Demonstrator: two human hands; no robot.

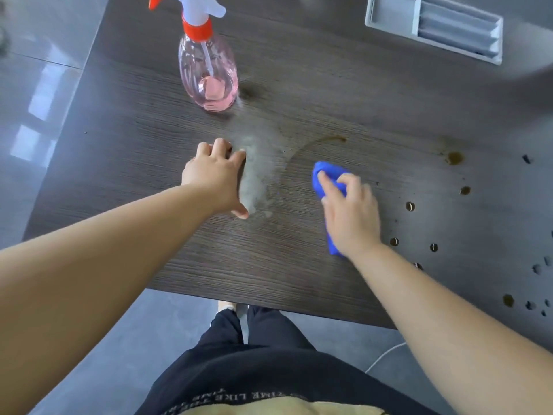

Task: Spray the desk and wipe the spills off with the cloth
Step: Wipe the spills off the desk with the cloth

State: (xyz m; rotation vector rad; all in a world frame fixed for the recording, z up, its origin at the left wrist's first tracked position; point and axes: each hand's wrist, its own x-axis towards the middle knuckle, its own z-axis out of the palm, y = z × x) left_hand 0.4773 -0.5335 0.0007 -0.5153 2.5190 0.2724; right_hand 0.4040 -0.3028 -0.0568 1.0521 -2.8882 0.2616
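A pink spray bottle (208, 70) with an orange collar stands upright at the back of the dark wooden desk (143, 163). My left hand (217, 175) rests on the desk below the bottle, fingers loosely bent, holding nothing. My right hand (350, 214) presses a bunched blue cloth (324, 175) onto the desk, with fingers curled over it. A wet smeared patch (257, 181) lies between the two hands. A brown ring-shaped streak (332, 139) curves above the cloth. Brown spill drops (455, 158) dot the desk to the right.
A grey plastic organiser tray (437, 25) sits at the back right of the desk. The desk's near edge runs just in front of my legs, with grey floor (39, 100) to the left. Several small dark droplets (535, 268) are scattered at the far right.
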